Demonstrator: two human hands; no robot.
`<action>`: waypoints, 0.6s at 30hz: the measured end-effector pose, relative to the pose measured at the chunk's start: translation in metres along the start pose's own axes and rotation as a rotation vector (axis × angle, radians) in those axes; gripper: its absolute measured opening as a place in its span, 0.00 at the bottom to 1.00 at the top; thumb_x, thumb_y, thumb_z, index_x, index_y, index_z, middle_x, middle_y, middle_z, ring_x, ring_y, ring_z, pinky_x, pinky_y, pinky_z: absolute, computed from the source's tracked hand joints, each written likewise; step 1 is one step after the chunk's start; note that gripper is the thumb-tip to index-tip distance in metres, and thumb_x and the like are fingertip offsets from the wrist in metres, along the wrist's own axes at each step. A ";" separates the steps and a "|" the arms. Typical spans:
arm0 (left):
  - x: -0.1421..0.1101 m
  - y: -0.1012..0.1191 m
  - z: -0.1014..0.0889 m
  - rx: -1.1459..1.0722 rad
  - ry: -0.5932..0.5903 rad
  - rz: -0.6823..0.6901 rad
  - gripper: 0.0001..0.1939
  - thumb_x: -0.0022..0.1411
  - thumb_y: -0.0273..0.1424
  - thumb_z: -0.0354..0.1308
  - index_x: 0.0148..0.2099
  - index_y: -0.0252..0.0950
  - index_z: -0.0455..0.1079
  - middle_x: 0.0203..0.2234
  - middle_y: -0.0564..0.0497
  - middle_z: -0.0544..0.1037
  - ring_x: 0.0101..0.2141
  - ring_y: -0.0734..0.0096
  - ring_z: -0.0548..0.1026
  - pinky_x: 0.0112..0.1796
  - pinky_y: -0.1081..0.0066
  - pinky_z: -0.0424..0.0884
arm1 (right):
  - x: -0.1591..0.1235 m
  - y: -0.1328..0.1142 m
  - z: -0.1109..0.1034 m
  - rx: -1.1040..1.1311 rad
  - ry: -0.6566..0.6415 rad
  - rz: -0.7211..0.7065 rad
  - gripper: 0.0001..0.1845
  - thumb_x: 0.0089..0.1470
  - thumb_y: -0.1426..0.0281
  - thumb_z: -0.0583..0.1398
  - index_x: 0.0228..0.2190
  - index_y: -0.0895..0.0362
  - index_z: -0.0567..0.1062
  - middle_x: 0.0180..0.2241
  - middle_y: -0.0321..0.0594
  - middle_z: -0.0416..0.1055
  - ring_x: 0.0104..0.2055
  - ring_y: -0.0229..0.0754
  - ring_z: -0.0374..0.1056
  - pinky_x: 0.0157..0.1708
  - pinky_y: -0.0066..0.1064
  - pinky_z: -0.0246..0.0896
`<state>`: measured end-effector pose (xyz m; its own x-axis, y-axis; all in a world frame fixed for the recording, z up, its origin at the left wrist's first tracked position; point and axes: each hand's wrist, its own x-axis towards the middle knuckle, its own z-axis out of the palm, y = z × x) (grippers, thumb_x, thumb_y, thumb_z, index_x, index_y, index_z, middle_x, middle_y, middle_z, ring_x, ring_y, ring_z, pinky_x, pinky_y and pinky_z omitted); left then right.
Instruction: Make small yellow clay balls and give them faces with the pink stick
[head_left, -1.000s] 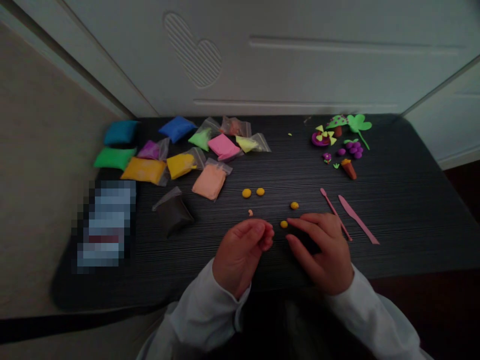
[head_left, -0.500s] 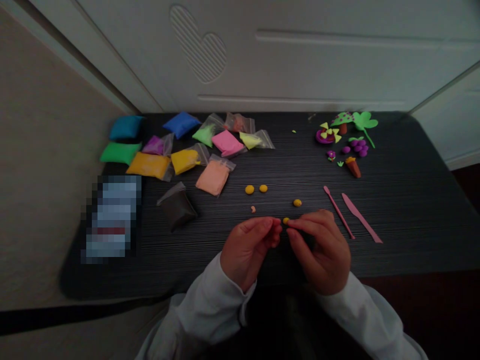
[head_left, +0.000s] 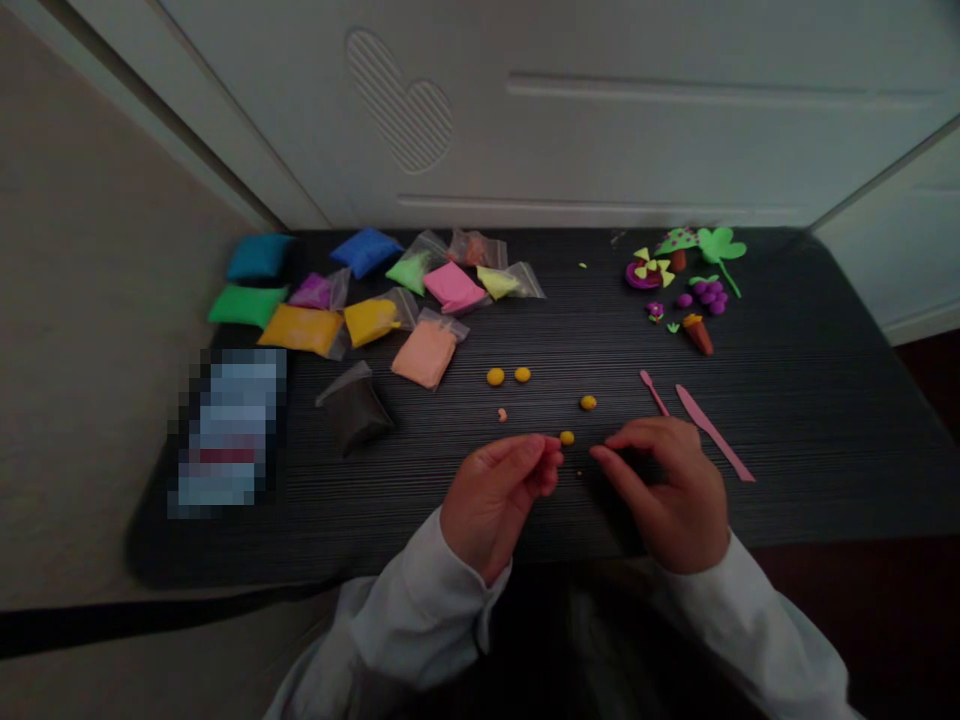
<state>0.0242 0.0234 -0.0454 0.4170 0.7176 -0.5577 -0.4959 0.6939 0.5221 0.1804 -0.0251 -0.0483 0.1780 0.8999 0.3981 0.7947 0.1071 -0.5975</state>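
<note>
My left hand (head_left: 499,500) is closed in a pinch, thumb against forefinger. Whatever sits between those fingertips, if anything, is too small to make out. Right beside them is a small yellow clay ball (head_left: 567,438); whether they touch it I cannot tell. My right hand (head_left: 667,490) hovers to the right of that ball, thumb and forefinger slightly apart with nothing visible between them. A tiny yellow crumb (head_left: 579,473) lies below the ball. Farther back rest another yellow clay ball (head_left: 589,403) with a small mark and two plain yellow balls (head_left: 496,377).
Bags of coloured clay (head_left: 300,328) cover the table's back left, with a black clay bag (head_left: 354,412) nearer. A pink clay knife (head_left: 712,430) and a thin pink tool (head_left: 652,390) lie right. Small clay figures (head_left: 709,295) stand back right. A peach bit (head_left: 502,414) lies mid-table.
My right hand has drawn back to the right, off the small yellow ball, which stays beside my left fingertips. The tiny crumb now shows. The view has shifted slightly.
</note>
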 end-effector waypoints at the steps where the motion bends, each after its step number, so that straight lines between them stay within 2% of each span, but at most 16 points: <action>1: 0.000 0.000 -0.001 -0.004 -0.001 0.007 0.05 0.48 0.28 0.63 0.27 0.30 0.75 0.22 0.50 0.76 0.23 0.80 0.71 0.25 0.79 0.66 | 0.001 0.004 -0.001 -0.062 -0.021 -0.012 0.04 0.46 0.69 0.62 0.29 0.54 0.71 0.28 0.35 0.71 0.34 0.40 0.66 0.37 0.38 0.56; 4: 0.001 -0.001 -0.002 -0.021 -0.005 0.026 0.05 0.48 0.28 0.63 0.28 0.30 0.75 0.23 0.50 0.77 0.24 0.79 0.71 0.26 0.78 0.67 | 0.003 0.014 -0.002 -0.178 -0.089 -0.021 0.02 0.49 0.69 0.60 0.29 0.53 0.72 0.29 0.34 0.73 0.34 0.40 0.67 0.38 0.38 0.54; 8: 0.000 -0.002 -0.004 -0.037 -0.018 0.029 0.04 0.49 0.27 0.63 0.28 0.30 0.75 0.23 0.50 0.77 0.24 0.79 0.72 0.26 0.78 0.68 | 0.002 0.019 0.001 -0.262 -0.167 -0.022 0.05 0.52 0.68 0.57 0.32 0.51 0.73 0.32 0.33 0.74 0.36 0.41 0.67 0.39 0.39 0.52; 14: 0.001 -0.002 -0.007 -0.055 -0.035 0.036 0.05 0.51 0.27 0.61 0.29 0.29 0.75 0.24 0.50 0.77 0.25 0.79 0.72 0.27 0.78 0.68 | 0.000 0.022 0.001 -0.271 -0.180 -0.044 0.10 0.52 0.69 0.57 0.37 0.50 0.73 0.34 0.34 0.74 0.36 0.41 0.66 0.37 0.37 0.52; 18: 0.003 -0.002 -0.007 -0.064 -0.048 0.032 0.05 0.52 0.27 0.60 0.29 0.29 0.75 0.23 0.50 0.76 0.24 0.80 0.72 0.26 0.79 0.68 | -0.001 0.023 0.000 -0.261 -0.184 -0.033 0.08 0.51 0.69 0.57 0.35 0.50 0.74 0.32 0.33 0.74 0.35 0.40 0.66 0.37 0.37 0.52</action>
<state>0.0207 0.0238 -0.0524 0.4353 0.7426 -0.5090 -0.5570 0.6663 0.4957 0.1990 -0.0237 -0.0623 0.0604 0.9616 0.2678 0.9247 0.0471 -0.3777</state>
